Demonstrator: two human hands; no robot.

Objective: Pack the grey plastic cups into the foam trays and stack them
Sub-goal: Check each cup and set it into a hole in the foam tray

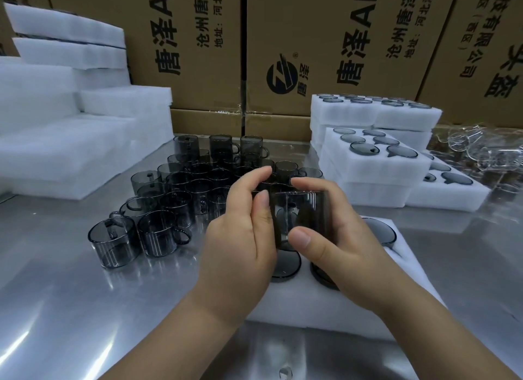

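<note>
Together, left hand [240, 238] and right hand [342, 238] grip grey cup [307, 210], above foam tray [297, 303]

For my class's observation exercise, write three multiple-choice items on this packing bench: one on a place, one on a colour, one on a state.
1. Where do the loose grey cups stand? A on the floor; B on the metal table, left of the hands; C in a sink.
2. What colour are the foam trays? A pink; B black; C white.
3. How is the held cup? A gripped by the left hand and right hand above the near tray; B seated in a pocket; C standing alone on the table.
Answers: B, they cluster on the steel surface; C, every tray shows white; A, fingers of both hands curl round it.
</note>
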